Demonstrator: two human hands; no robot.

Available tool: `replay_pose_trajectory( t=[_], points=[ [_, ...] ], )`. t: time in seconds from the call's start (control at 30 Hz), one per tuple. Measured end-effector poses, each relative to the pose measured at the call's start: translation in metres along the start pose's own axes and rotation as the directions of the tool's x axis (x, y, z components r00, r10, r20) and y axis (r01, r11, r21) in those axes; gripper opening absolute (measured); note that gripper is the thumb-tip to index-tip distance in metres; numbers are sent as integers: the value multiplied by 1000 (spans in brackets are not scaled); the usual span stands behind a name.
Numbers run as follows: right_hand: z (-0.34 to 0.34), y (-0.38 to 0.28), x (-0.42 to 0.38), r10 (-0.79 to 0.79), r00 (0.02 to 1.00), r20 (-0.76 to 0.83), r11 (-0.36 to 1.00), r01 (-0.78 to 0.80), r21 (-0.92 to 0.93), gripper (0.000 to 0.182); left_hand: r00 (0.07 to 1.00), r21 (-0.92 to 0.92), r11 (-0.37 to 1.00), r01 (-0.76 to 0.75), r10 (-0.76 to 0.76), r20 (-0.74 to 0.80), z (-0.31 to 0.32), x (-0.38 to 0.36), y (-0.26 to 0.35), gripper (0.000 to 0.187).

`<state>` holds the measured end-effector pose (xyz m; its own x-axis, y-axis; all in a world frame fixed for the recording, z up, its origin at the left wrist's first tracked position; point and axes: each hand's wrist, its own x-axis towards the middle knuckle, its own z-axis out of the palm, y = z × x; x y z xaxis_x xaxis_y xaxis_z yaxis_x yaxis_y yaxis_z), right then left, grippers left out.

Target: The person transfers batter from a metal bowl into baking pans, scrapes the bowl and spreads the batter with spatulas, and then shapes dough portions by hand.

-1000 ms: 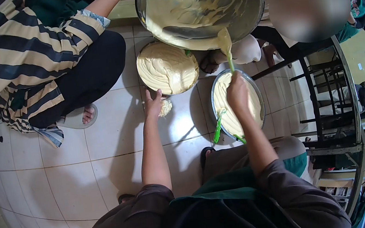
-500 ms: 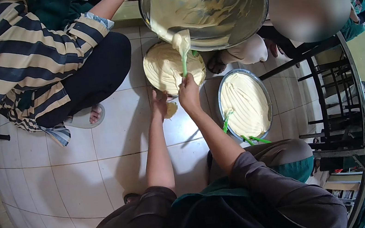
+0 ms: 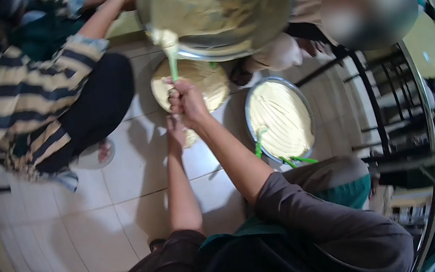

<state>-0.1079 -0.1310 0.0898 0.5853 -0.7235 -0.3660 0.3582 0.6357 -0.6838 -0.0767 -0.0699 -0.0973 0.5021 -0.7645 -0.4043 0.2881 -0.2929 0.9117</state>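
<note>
My right hand [image 3: 186, 100] is closed on the green handle of a spatula [image 3: 171, 53]. Its batter-coated blade touches the lower left rim of a big metal mixing bowl [image 3: 221, 7], which is tilted above the floor. Under the bowl's lip sits a round pan full of pale batter [image 3: 210, 84], just behind my right hand. My left hand [image 3: 175, 131] rests fingers down on the tiled floor at that pan's near edge, beside a small blob of batter [image 3: 191, 138]. It holds nothing.
A second batter-filled round pan [image 3: 282, 118] lies to the right with green spatulas [image 3: 258, 142] at its near rim. A person in a striped top [image 3: 18, 103] sits at left, a hand on the bowl. Another person sits behind. A black metal table frame [image 3: 386, 112] stands right.
My right hand has carried the spatula left, from over the right pan to the bowl's left rim above the left pan. My left hand stayed near the batter blob. The view is now blurred.
</note>
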Motion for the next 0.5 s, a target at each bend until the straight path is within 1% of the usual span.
replay_pose_trajectory(
  t=[0.03,0.1,0.13,0.17,0.2,0.27,0.33,0.37,0.4,0.43,0.47,0.5],
  points=[
    [-2,-5,-11,9,1000,-16,1000,-9,-29,22,995,-103,991,-83,88,51,-2,0,-7,67],
    [-8,-20,-34,10,1000,-8,998,-10,-69,25,970,-266,949,-172,210,122,2,10,-8,72],
    [-13,-21,-43,26,999,19,997,-24,-70,26,979,-333,940,-81,138,153,0,11,-10,74],
    [-22,-28,-55,57,993,100,998,-54,-33,26,981,-395,919,12,65,182,-1,3,2,76],
    [-30,-30,-68,53,999,3,992,-52,-116,26,968,-305,939,160,-89,235,-8,-4,13,76],
    [-50,-30,-88,71,996,-52,967,-81,-239,27,966,-249,958,140,-77,247,-14,-4,9,76],
    [-74,-14,-99,44,988,-150,961,-83,-262,23,944,-388,892,231,-109,312,-13,-7,14,74],
    [-91,1,-98,-4,981,-192,953,-55,-297,22,914,-401,865,302,-143,379,-18,-6,18,74],
    [-101,12,-100,-58,975,-215,923,-29,-383,22,875,-406,833,375,-173,452,-22,-8,21,74],
    [-117,30,-97,-241,950,-199,785,70,-615,21,906,-411,851,326,-158,392,-19,-17,33,75],
    [-131,46,-94,-413,901,-135,577,144,-804,20,908,-386,864,322,-167,384,-19,-18,35,75],
    [-135,54,-98,-465,879,-101,443,133,-886,26,909,-361,876,321,-177,378,-19,-18,36,78]
  ],
)
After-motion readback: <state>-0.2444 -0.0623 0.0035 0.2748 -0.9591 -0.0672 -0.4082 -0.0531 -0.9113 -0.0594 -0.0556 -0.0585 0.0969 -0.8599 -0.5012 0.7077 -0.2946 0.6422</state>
